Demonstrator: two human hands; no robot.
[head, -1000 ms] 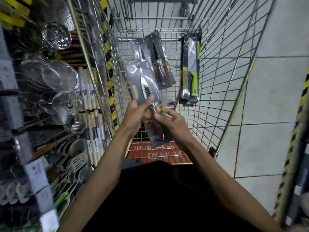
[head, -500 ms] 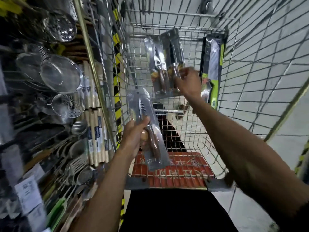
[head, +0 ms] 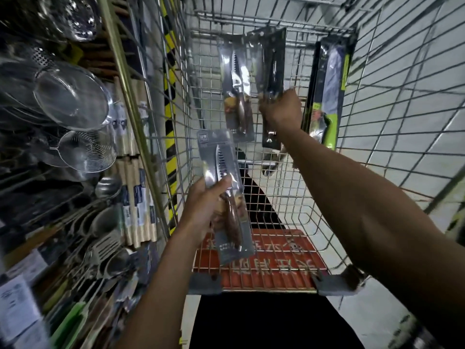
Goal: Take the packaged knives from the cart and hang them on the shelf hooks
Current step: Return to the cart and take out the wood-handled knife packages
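Over the wire cart (head: pixel 390 109), the left hand (head: pixel 202 210) grips 1 packaged knife (head: pixel 219 157). The right hand (head: pixel 280 110) is clamped on a dark pack (head: pixel 273 61) at the cart's far end, near a green-trimmed pack (head: pixel 329 96).

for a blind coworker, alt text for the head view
A person's left hand holds a packaged knife over a wire cart while the right hand grips a dark pack at the cart's far end. A wood-handled pack and a green pack lean beside it; strainers hang at left.

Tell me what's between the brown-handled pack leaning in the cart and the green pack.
Head view: a dark knife pack, gripped by the right hand.
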